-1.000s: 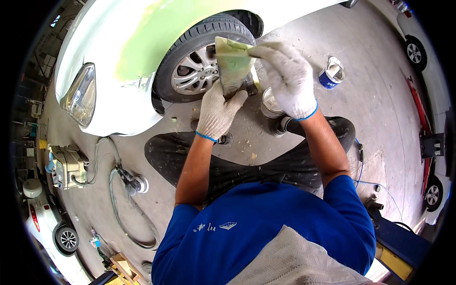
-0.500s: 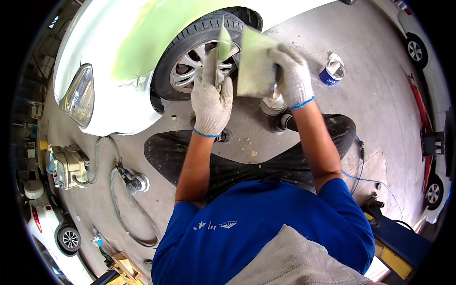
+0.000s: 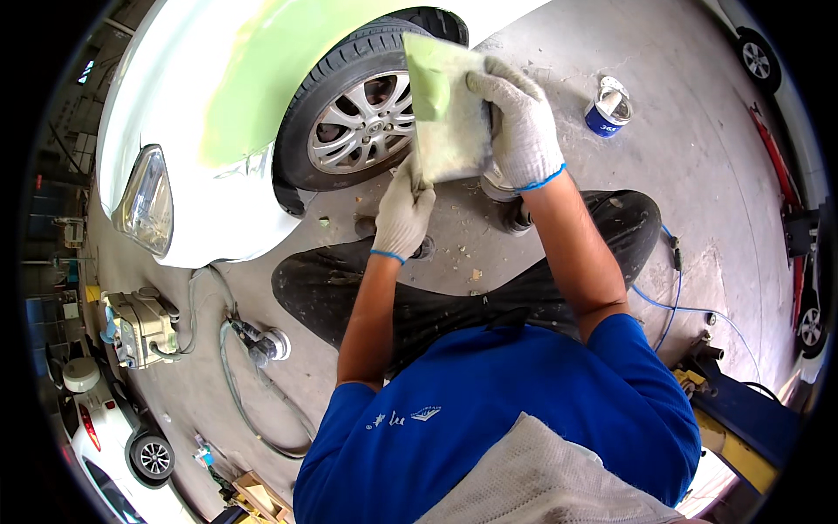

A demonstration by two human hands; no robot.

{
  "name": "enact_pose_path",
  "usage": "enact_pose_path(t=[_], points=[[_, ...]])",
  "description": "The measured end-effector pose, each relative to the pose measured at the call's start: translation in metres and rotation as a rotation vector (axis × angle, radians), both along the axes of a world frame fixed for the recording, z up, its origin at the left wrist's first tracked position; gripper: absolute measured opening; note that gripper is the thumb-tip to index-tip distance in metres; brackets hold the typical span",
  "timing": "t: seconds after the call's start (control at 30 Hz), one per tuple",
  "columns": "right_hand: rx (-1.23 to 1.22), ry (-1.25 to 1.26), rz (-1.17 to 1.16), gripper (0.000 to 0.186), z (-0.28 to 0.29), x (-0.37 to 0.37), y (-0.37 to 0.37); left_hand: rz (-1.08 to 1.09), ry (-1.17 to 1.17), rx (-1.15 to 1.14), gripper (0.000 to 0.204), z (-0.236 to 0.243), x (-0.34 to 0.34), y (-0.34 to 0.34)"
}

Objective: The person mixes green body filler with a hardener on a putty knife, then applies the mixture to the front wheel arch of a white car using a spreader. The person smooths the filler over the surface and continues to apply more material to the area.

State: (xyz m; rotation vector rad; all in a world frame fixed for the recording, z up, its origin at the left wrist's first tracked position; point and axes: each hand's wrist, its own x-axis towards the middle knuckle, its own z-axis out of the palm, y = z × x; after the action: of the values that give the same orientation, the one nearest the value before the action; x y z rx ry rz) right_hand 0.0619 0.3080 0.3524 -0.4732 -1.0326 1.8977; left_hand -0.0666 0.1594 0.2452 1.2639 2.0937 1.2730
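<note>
My right hand (image 3: 526, 131), in a white knit glove with a blue cuff, grips the right side of a pale, putty-smeared mixing board (image 3: 458, 144). A lump of light green putty (image 3: 429, 94) clings to the board's upper left part. My left hand (image 3: 405, 212), gloved the same way, is closed at the board's lower left edge, around a putty spreader that is now almost wholly hidden. Beyond both hands is the front wheel (image 3: 365, 122) of a white car. Light green filler (image 3: 253, 83) covers part of the fender (image 3: 194, 96) above that wheel.
An open blue-and-white can (image 3: 608, 115) stands on the floor at right, and another can (image 3: 497, 188) is partly behind my right hand. At left lie a round sander (image 3: 266, 345) with its hose and a beige machine (image 3: 144, 327). A blue air hose (image 3: 672, 306) runs at right.
My left hand has drawn down toward me, and the spreader has gone from plain view to the board's left edge. The board has shifted slightly left, its green lump now showing.
</note>
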Motion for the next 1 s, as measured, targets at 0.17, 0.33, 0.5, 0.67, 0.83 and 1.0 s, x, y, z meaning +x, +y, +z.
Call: enact_pose_path(t=[0.17, 0.33, 0.5, 0.67, 0.83, 1.0], points=[[0.398, -0.204, -0.219, 0.028, 0.015, 0.005, 0.000, -0.024, -0.560, 0.215, 0.023, 0.034, 0.001, -0.027], [0.540, -0.129, 0.084, 0.028, 0.007, -0.002, -0.005, -0.033, -0.368, -0.067, 0.024, 0.078, 0.003, -0.020], [1.109, -0.557, -0.068, 0.027, 0.009, 0.002, 0.005, -0.003, -0.293, 0.033, 0.026, 0.077, 0.001, -0.025], [1.442, -0.570, -0.376, 0.023, 0.013, 0.007, -0.033, -0.049, -0.182, 0.063, 0.039, 0.074, 0.004, -0.013], [1.347, -0.519, -0.319, 0.031, 0.016, 0.017, -0.034, -0.029, -0.149, 0.118, 0.042, 0.081, 0.008, -0.015], [1.556, -0.558, -0.385, 0.030, 0.018, 0.008, -0.036, -0.071, -0.196, 0.005, 0.039, 0.083, 0.014, -0.010]])
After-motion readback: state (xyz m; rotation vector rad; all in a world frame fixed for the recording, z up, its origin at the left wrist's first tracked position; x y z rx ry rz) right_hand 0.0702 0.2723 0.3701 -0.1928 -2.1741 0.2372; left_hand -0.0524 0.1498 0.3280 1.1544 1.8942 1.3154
